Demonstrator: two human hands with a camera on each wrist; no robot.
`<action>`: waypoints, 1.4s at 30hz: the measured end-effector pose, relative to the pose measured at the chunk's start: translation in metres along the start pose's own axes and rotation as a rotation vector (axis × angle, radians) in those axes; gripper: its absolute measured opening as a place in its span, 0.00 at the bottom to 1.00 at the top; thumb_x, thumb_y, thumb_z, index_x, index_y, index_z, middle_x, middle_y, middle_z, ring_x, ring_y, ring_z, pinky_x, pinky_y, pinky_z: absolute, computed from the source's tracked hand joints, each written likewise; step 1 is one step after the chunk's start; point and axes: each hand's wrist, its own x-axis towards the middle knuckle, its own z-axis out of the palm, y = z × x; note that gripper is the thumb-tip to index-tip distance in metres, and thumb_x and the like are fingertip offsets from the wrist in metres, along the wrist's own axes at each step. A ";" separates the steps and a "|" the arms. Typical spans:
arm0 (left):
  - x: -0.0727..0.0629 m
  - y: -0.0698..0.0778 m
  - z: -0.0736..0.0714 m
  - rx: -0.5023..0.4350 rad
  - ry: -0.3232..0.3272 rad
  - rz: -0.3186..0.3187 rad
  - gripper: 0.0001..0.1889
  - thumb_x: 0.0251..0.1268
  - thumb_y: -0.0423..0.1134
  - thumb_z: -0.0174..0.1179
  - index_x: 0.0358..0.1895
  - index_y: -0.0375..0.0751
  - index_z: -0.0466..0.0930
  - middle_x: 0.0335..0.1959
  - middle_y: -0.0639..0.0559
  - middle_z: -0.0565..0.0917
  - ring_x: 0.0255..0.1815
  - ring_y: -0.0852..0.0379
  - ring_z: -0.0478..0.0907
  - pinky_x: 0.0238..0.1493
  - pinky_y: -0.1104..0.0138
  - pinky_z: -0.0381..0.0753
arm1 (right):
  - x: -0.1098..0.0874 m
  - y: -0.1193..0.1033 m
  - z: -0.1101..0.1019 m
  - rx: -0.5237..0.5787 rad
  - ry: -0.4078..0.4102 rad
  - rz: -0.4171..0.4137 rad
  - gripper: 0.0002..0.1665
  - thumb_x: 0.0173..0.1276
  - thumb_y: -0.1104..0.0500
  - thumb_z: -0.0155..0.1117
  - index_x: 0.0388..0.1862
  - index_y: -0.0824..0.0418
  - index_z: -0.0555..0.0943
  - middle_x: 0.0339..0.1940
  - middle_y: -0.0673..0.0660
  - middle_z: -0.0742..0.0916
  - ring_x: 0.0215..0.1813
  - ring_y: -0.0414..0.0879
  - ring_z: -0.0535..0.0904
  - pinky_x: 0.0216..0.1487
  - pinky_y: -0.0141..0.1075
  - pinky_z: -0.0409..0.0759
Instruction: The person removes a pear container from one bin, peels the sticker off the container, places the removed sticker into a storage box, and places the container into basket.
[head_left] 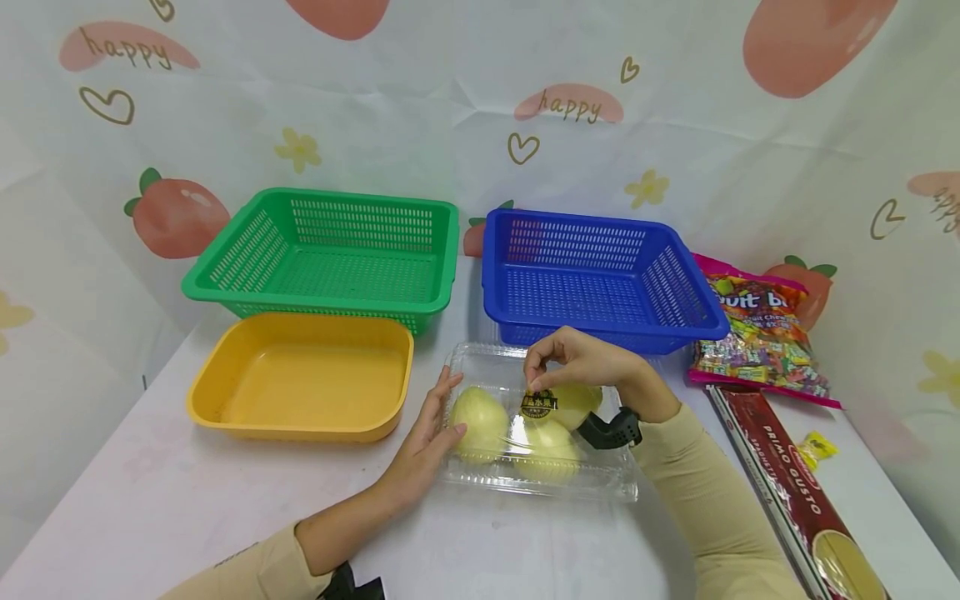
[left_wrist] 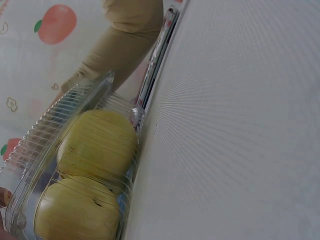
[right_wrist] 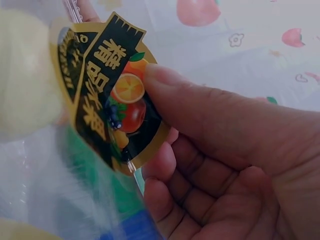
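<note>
A clear plastic clamshell box (head_left: 480,477) sits on the table with three pale yellow-green, apple-like fruits (head_left: 480,421) inside. My left hand (head_left: 422,450) rests against the box's left side, fingers straight along its edge and thumb on the lid. Over the lid, my right hand (head_left: 573,367) pinches a black-and-gold fruit sticker (right_wrist: 117,95) between thumb and fingers. In the right wrist view the sticker bends, part of it standing up at the thumb. Two of the fruits (left_wrist: 100,145) show through the box wall in the left wrist view.
Behind the box stand a green basket (head_left: 337,304) and a blue basket (head_left: 592,321). A yellow tub (head_left: 300,433) is to the left. At right lie a candy bag (head_left: 757,333), a red spaghetti pack (head_left: 780,467) and a small yellow-wrapped candy (head_left: 817,448).
</note>
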 end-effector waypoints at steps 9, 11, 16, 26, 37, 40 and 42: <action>0.000 0.000 0.000 -0.003 0.002 -0.008 0.30 0.69 0.31 0.43 0.72 0.44 0.47 0.77 0.53 0.34 0.77 0.49 0.32 0.73 0.60 0.38 | 0.000 0.002 0.000 0.018 -0.004 -0.006 0.04 0.63 0.68 0.60 0.31 0.70 0.79 0.28 0.60 0.82 0.33 0.37 0.74 0.37 0.31 0.77; 0.000 0.001 0.000 -0.006 0.003 -0.015 0.30 0.69 0.30 0.43 0.72 0.44 0.47 0.77 0.55 0.34 0.77 0.51 0.32 0.73 0.61 0.38 | -0.001 0.002 0.000 0.021 -0.002 -0.004 0.04 0.63 0.68 0.59 0.31 0.70 0.79 0.28 0.58 0.82 0.32 0.37 0.74 0.37 0.30 0.77; 0.000 0.000 0.000 -0.007 0.001 -0.012 0.30 0.69 0.31 0.43 0.72 0.43 0.46 0.77 0.54 0.34 0.77 0.50 0.32 0.74 0.60 0.38 | -0.001 0.003 0.000 0.028 -0.005 -0.013 0.05 0.64 0.68 0.59 0.31 0.70 0.79 0.28 0.58 0.81 0.32 0.36 0.73 0.36 0.29 0.76; -0.001 0.001 0.000 -0.002 0.006 -0.023 0.30 0.69 0.31 0.43 0.72 0.47 0.48 0.77 0.57 0.35 0.77 0.53 0.33 0.74 0.62 0.39 | -0.002 0.003 0.000 0.049 0.004 -0.011 0.05 0.64 0.67 0.59 0.31 0.70 0.79 0.28 0.56 0.81 0.33 0.37 0.73 0.36 0.28 0.76; 0.000 0.000 0.000 -0.010 0.000 -0.001 0.30 0.70 0.31 0.43 0.72 0.44 0.47 0.77 0.54 0.34 0.77 0.50 0.32 0.74 0.55 0.37 | -0.003 0.001 -0.001 0.060 0.005 -0.025 0.06 0.64 0.68 0.59 0.30 0.71 0.79 0.27 0.57 0.81 0.31 0.37 0.72 0.32 0.28 0.74; 0.001 -0.002 0.000 -0.008 -0.001 0.002 0.30 0.70 0.31 0.43 0.72 0.44 0.47 0.77 0.53 0.34 0.77 0.49 0.32 0.74 0.54 0.37 | -0.003 0.002 -0.001 0.067 0.000 -0.036 0.06 0.64 0.68 0.58 0.31 0.72 0.78 0.28 0.57 0.81 0.31 0.37 0.72 0.31 0.28 0.74; 0.001 -0.002 0.000 -0.008 -0.002 0.006 0.30 0.70 0.31 0.43 0.72 0.43 0.46 0.77 0.53 0.34 0.77 0.49 0.32 0.74 0.54 0.37 | -0.003 0.002 -0.001 0.067 0.000 -0.040 0.05 0.64 0.68 0.58 0.31 0.72 0.78 0.28 0.56 0.81 0.31 0.37 0.72 0.31 0.28 0.74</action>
